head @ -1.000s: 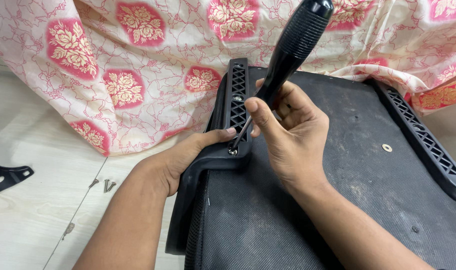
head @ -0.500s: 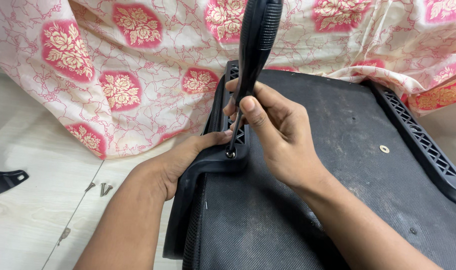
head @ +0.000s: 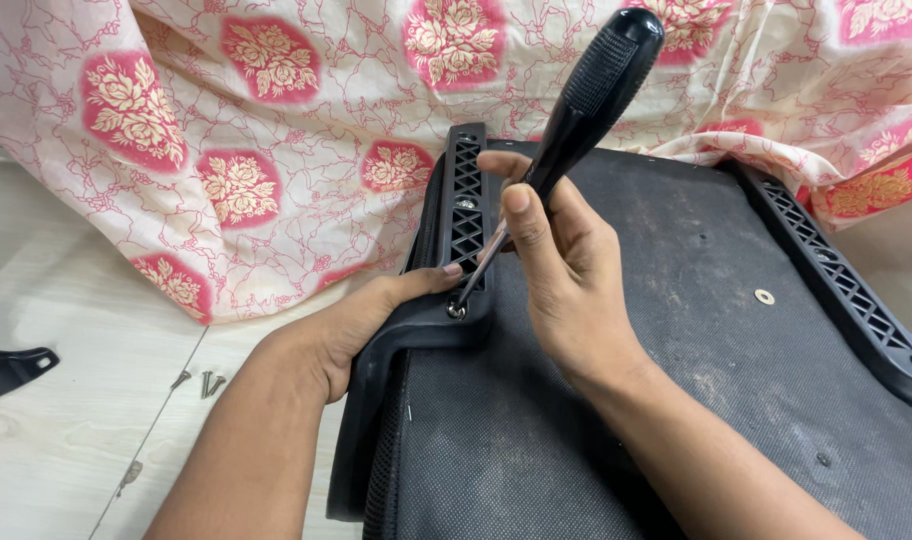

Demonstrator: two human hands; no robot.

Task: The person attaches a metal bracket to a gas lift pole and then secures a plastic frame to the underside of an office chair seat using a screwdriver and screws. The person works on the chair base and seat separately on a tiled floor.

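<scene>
Since half a second ago the screwdriver [head: 576, 120] has tipped over: its handle was nearly upright, and now it leans up and to the right, toward the cloth [head: 276, 130]. Tip looks unmoved, planted on the screw [head: 457, 309] at the near-left corner of the seat [head: 676, 330].

Right hand [head: 566, 280] is closed around the lower end of the handle where it meets the shaft, thumb on top, fingers wrapped behind. It's clamped on the tool, no gap I can see. Left hand [head: 376, 320] lies flat along the seat's left edge, thumb stretched out beside the screw; it presses against the black plastic rail [head: 466, 210] but grips nothing that I can make out, fingers hidden underneath.

What matters here is the line of the tool. Its long axis runs from the screw, low and left, up to the handle end, high and right, so the shaft meets the screw head at a slant, not square on. The screw sits just below and left of the right hand's grip, and right at the left thumb tip. Left hand is nearer the screw; right hand holds the tool.

Seat lies upside down on the floor [head: 66, 440], dusty black fabric facing me, a second rail [head: 836, 290] along its right edge. Two loose screws [head: 212, 383] rest on the floor, left of my left forearm, and a black bracket [head: 11, 368] pokes in at the left edge.
</scene>
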